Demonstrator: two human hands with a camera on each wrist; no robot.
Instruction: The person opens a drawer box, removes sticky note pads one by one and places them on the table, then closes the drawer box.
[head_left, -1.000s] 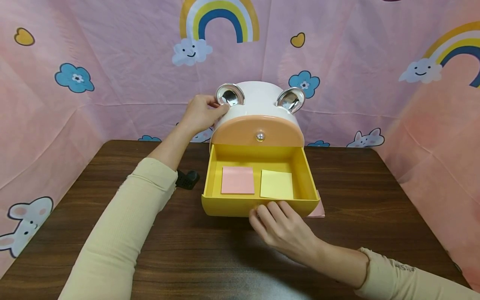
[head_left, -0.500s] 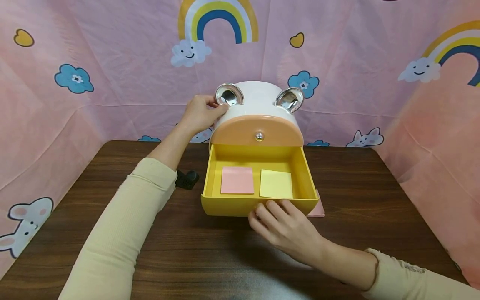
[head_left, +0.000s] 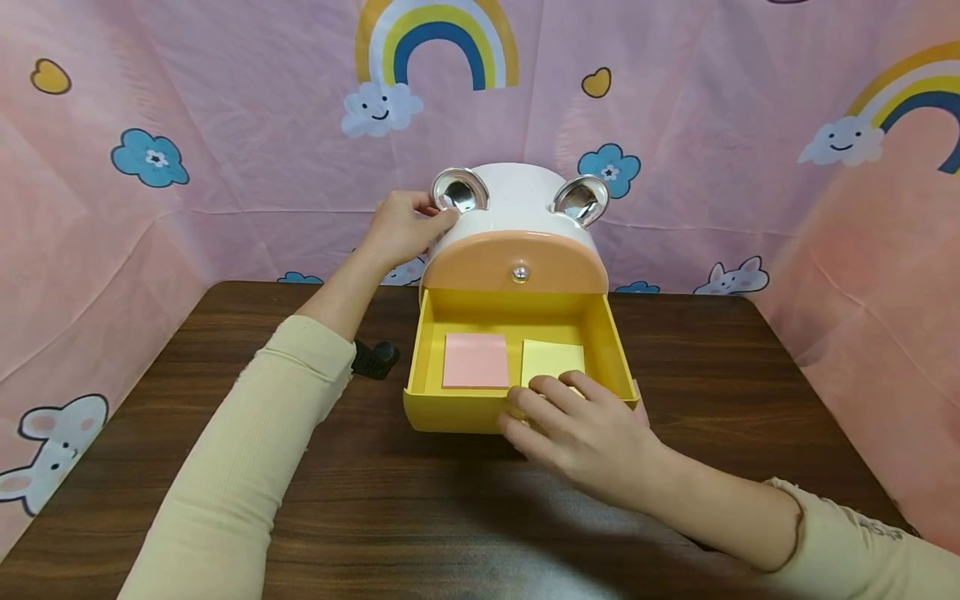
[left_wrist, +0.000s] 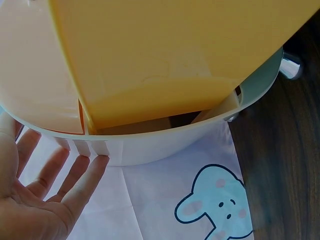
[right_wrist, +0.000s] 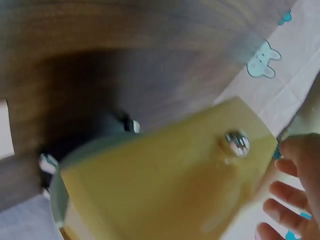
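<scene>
A white animal-shaped storage box [head_left: 521, 196] with silver ears and a peach front stands at the table's back, its yellow drawer [head_left: 442, 412] pulled out. A pink sticky-note pad [head_left: 476, 361] and a pale yellow sticky-note pad [head_left: 551, 357], partly covered by my right fingers, lie inside. Beside the box's left ear, my left hand [head_left: 405, 227] touches the white shell with extended fingers, as the left wrist view shows. My right hand [head_left: 588, 437] hovers at the drawer's front edge with loosely bent fingers. The right wrist view shows it apart from the silver knob [right_wrist: 238, 143].
On the brown wooden table [head_left: 360, 508], a small black object [head_left: 375, 360] lies left of the drawer, partly behind my sleeve. Some pink paper [head_left: 641, 408] shows at the drawer's right side. A patterned pink cloth [head_left: 285, 150] hangs behind and beside the table.
My right hand has let go of the drawer's front and risen slightly, its fingertips now over the rim and the yellow pad. The left hand and the drawer stay put.
</scene>
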